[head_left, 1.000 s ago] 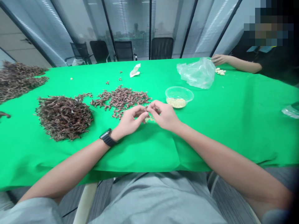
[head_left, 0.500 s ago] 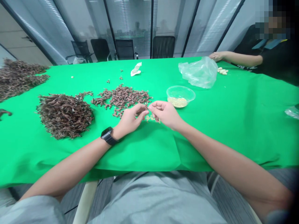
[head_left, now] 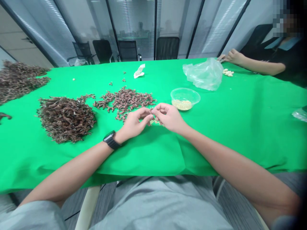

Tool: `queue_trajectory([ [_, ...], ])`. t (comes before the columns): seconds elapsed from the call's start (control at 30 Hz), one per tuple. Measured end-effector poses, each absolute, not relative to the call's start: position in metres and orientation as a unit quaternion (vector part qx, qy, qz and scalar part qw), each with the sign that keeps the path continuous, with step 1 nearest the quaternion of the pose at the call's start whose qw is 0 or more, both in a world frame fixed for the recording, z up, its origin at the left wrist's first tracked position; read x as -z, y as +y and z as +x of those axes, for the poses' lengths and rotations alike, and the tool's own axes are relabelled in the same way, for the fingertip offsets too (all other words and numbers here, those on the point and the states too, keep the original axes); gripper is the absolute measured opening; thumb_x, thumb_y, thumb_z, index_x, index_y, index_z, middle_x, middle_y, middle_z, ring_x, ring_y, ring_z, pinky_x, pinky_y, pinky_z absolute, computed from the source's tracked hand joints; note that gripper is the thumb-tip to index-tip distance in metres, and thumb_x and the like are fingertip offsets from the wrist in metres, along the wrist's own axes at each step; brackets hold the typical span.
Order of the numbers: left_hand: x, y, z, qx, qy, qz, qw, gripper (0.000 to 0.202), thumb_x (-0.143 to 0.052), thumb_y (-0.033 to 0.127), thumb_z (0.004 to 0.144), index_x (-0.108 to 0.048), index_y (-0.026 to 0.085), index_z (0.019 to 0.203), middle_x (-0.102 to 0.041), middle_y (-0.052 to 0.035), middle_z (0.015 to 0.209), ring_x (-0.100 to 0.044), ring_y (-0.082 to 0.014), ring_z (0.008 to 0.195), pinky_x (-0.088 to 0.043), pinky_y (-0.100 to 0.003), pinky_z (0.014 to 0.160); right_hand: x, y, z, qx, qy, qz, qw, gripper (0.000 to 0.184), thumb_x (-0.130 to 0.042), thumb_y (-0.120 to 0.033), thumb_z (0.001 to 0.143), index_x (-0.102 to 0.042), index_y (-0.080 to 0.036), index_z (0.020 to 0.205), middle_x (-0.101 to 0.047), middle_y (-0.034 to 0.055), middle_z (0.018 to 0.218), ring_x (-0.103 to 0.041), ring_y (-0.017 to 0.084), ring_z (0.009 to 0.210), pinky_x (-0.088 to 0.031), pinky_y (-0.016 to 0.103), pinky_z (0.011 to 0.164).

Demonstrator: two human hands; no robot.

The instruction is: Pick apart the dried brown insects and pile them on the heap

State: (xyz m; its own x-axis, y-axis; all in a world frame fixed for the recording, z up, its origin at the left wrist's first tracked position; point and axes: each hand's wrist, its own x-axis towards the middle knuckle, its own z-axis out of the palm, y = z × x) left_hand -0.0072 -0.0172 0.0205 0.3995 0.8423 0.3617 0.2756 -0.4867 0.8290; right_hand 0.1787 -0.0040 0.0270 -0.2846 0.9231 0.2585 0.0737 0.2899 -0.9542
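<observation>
My left hand point(head_left: 134, 123) and my right hand point(head_left: 168, 116) meet over the green tablecloth point(head_left: 216, 134), fingertips pinched together on a small brown pod point(head_left: 151, 111). A little heap of pale seeds point(head_left: 155, 122) lies on the cloth just under my fingers. A black watch point(head_left: 110, 140) sits on my left wrist. Behind my hands spreads a loose scatter of brown pods point(head_left: 126, 100). A clear plastic bowl point(head_left: 185, 98) with pale seeds in it stands just beyond my right hand.
A big mound of brown pods point(head_left: 66, 118) lies to the left, another pile point(head_left: 19, 80) at the far left. A crumpled clear plastic bag point(head_left: 203, 74) and a white scrap point(head_left: 139, 71) lie further back. Another person's hand point(head_left: 233, 57) rests at the far right by pale pieces point(head_left: 227, 73).
My hands have stayed together on the pod, with only small finger movements. The other person's hand has shifted slightly right beside the bag.
</observation>
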Motion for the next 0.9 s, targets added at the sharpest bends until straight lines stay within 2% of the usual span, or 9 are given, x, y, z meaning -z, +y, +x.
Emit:
queue_trajectory([
  [0.17, -0.02, -0.017, -0.007, -0.409, 0.374, 0.762, 0.337, 0.033, -0.063, 0.048, 0.095, -0.064, 0.017, 0.107, -0.077, -0.0073, 0.095, -0.072, -0.017, 0.074, -0.058, -0.028, 0.072, -0.025, -0.003, 0.179, -0.481, -0.65, -0.38, 0.448, 0.044, -0.072, -0.06, 0.083, -0.06, -0.018, 0.078, -0.059, -0.0024, 0.058, -0.05, 0.009, 0.045, -0.04, 0.022, 0.041],
  [0.33, -0.017, -0.015, -0.008, -0.417, 0.385, 0.759, 0.318, 0.028, -0.061, 0.045, 0.096, -0.063, 0.018, 0.104, -0.076, -0.0057, 0.091, -0.071, -0.0164, 0.071, -0.056, -0.028, 0.07, -0.029, -0.004, 0.18, -0.506, -0.647, -0.368, 0.436, 0.038, -0.073, -0.053, 0.085, -0.061, -0.018, 0.082, -0.06, -0.0021, 0.061, -0.054, 0.01, 0.049, -0.047, 0.022, 0.044],
  [0.43, -0.018, -0.015, -0.009, -0.412, 0.385, 0.762, 0.318, 0.028, -0.061, 0.045, 0.096, -0.063, 0.018, 0.104, -0.076, -0.0056, 0.091, -0.072, -0.0166, 0.072, -0.056, -0.028, 0.07, -0.031, -0.004, 0.182, -0.522, -0.64, -0.37, 0.425, 0.036, -0.075, -0.051, 0.084, -0.061, -0.018, 0.081, -0.06, -0.0021, 0.061, -0.054, 0.009, 0.05, -0.047, 0.021, 0.044],
  [0.6, -0.021, -0.017, -0.009, -0.412, 0.368, 0.761, 0.341, 0.029, -0.063, 0.045, 0.095, -0.063, 0.017, 0.101, -0.075, -0.0064, 0.091, -0.07, -0.0152, 0.07, -0.056, -0.027, 0.07, -0.032, -0.003, 0.185, -0.554, -0.624, -0.363, 0.415, 0.042, -0.076, -0.056, 0.08, -0.062, -0.017, 0.077, -0.059, -0.0025, 0.059, -0.05, 0.008, 0.047, -0.045, 0.021, 0.044],
  [0.73, -0.022, -0.016, -0.009, -0.419, 0.355, 0.742, 0.384, 0.032, -0.063, 0.047, 0.095, -0.063, 0.015, 0.102, -0.074, -0.0068, 0.09, -0.069, -0.0137, 0.068, -0.056, -0.026, 0.069, -0.028, 0.0, 0.185, -0.491, -0.671, -0.34, 0.44, 0.04, -0.074, -0.055, 0.083, -0.064, -0.017, 0.084, -0.062, -0.0014, 0.063, -0.053, 0.009, 0.05, -0.044, 0.023, 0.047],
  [0.83, -0.022, -0.015, -0.009, -0.426, 0.348, 0.726, 0.413, 0.033, -0.065, 0.047, 0.094, -0.062, 0.014, 0.102, -0.072, -0.0051, 0.085, -0.068, -0.0127, 0.066, -0.056, -0.025, 0.067, -0.024, 0.002, 0.185, -0.396, -0.713, -0.329, 0.475, 0.031, -0.071, -0.048, 0.088, -0.065, -0.017, 0.086, -0.067, 0.0017, 0.072, -0.06, 0.012, 0.062, -0.047, 0.025, 0.058],
  [0.9, -0.023, -0.015, -0.008, -0.429, 0.342, 0.717, 0.43, 0.033, -0.066, 0.046, 0.094, -0.062, 0.014, 0.101, -0.071, -0.0042, 0.083, -0.067, -0.012, 0.065, -0.056, -0.024, 0.066, -0.022, 0.003, 0.187, -0.338, -0.734, -0.338, 0.483, 0.024, -0.069, -0.042, 0.091, -0.065, -0.018, 0.089, -0.068, 0.0018, 0.075, -0.061, 0.014, 0.066, -0.046, 0.025, 0.061],
])
